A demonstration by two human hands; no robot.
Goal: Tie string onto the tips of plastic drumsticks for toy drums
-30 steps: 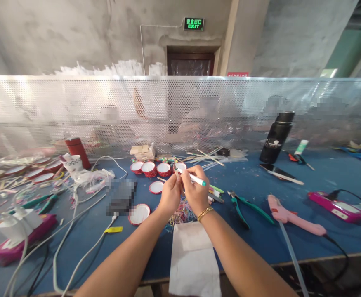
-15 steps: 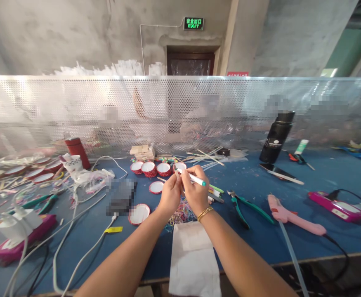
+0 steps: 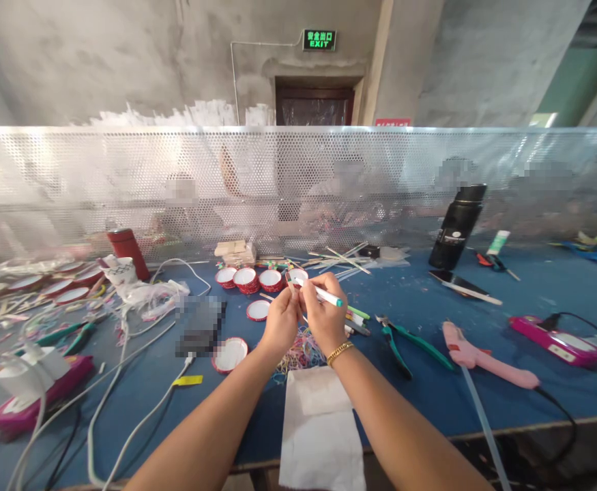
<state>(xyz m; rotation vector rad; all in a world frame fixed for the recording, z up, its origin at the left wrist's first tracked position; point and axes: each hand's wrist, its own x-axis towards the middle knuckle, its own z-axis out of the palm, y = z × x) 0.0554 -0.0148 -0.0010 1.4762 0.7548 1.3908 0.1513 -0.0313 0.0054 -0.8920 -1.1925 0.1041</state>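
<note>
My right hand (image 3: 323, 307) is closed around a white marker pen (image 3: 327, 296) with a teal end, its tip pointing left toward my left hand. My left hand (image 3: 282, 319) pinches a small flat stick (image 3: 290, 281) with a dark mark near its upper end. Both hands meet above the blue table, and the fingers partly hide the stick. Just beyond them stand several red-rimmed round pieces with white tops (image 3: 270, 279). Below the hands lies a heap of coloured rubber bands or threads (image 3: 302, 349), with a white cloth (image 3: 321, 423) in front.
Green-handled pliers (image 3: 405, 341) and a pink glue gun (image 3: 487, 358) lie to the right, near a black bottle (image 3: 456, 228). On the left are a phone (image 3: 200, 326), white cables and a red flask (image 3: 128, 251). A perforated metal divider (image 3: 257, 191) runs behind.
The marker's tip and the stick have shifted very slightly against each other. Both hands stay in nearly the same place, and nothing else on the table has moved.
</note>
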